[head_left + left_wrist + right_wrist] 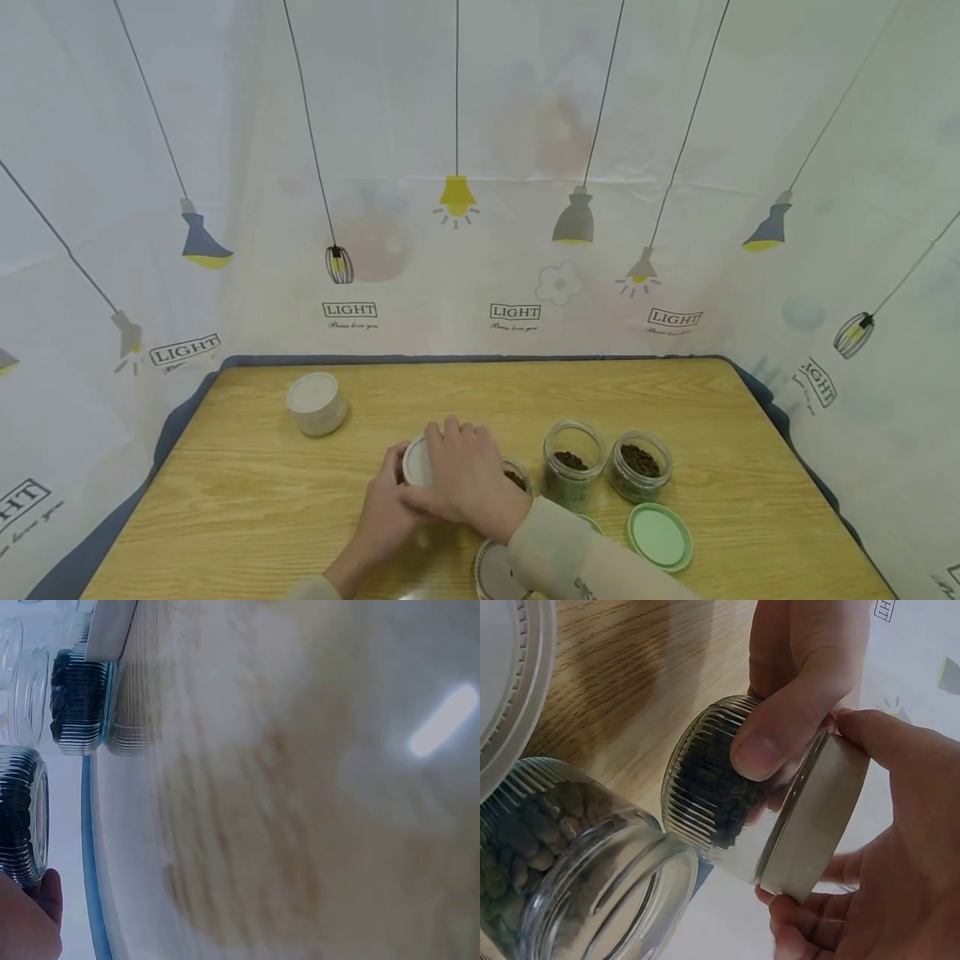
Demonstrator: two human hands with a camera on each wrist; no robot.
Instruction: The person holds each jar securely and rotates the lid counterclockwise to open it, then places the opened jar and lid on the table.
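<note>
My left hand point(384, 507) grips a ribbed glass jar point(706, 776), its thumb pressed along the side; dark bean-like pieces lie inside. On the jar's mouth sits a white lid point(417, 463), which the fingers of my right hand point(470, 477) grip around its rim. The right wrist view shows the jar tilted, the lid's side point(819, 817) between my right thumb and fingers. Right beside it stands an open jar point(622, 877) of brown beans, partly hidden by my right hand in the head view.
Two more open glass jars, a taller one point(572, 483) and a shorter one point(637, 487), hold dark pieces at the right. Before them lies a green lid point(660, 537). A white lid point(498, 571) is near my right sleeve; a white-lidded container point(317, 404) stands back left.
</note>
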